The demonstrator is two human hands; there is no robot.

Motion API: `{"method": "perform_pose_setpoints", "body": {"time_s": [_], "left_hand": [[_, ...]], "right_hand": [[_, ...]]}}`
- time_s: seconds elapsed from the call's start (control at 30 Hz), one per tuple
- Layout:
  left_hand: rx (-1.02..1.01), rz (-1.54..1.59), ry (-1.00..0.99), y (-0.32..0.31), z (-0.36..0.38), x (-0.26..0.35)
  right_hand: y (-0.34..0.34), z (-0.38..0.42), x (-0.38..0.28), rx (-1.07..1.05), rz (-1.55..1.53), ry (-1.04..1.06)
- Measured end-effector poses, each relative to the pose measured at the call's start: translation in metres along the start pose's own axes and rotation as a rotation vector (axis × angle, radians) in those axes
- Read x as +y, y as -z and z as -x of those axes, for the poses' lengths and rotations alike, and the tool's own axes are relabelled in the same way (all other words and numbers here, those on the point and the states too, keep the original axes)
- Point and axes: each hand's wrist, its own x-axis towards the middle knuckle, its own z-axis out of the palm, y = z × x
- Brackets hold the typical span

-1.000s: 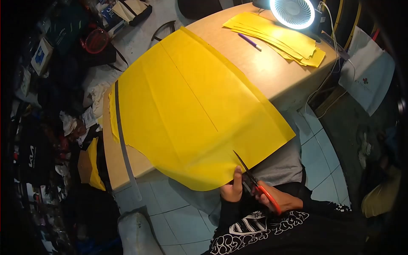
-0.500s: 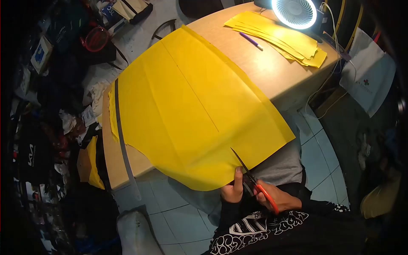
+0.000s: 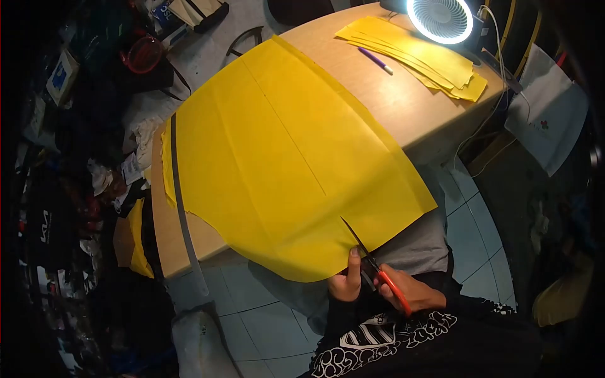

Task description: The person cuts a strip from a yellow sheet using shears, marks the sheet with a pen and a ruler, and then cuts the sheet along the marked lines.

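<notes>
A large yellow sheet (image 3: pixel 277 151) with a dark line drawn along it covers much of the table and hangs over the near edge. My right hand (image 3: pixel 416 293) is closed round the red handles of a pair of scissors (image 3: pixel 394 290). One dark blade lies over the sheet near its front edge, pointing up and left along the line's direction; the other blade is mostly hidden. Close beside the scissors, my left hand (image 3: pixel 345 283) pinches the near edge of the sheet, thumb on top and fingers hidden beneath.
A long ruler (image 3: pixel 183 214) lies along the sheet's left side and sticks out past the table (image 3: pixel 201 242). At the back right are a purple pen (image 3: pixel 375 60), a stack of yellow strips (image 3: pixel 416 57) and a lit lamp with a fan (image 3: pixel 440 19). Clutter fills the left.
The view has shifted very slightly. Both hands, the scissors and the sheet stay almost where they were.
</notes>
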Motion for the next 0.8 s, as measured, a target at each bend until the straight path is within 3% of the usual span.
{"method": "perform_pose_setpoints", "body": {"time_s": [0.17,0.27,0.47,0.8], "left_hand": [[0.021,-0.033,-0.074,-0.003,-0.002,0.005],[-0.023,0.020,0.115,0.001,0.002,0.007],[0.010,0.024,0.121,-0.001,0.003,0.011],[0.015,-0.017,0.022,-0.003,0.002,0.012]], "right_hand": [[0.000,-0.002,0.001,-0.005,0.024,-0.013],[-0.002,-0.004,0.000,0.003,0.004,-0.018],[-0.002,-0.007,0.005,0.027,0.039,0.035],[0.002,-0.016,-0.007,0.028,-0.020,0.019]]}}
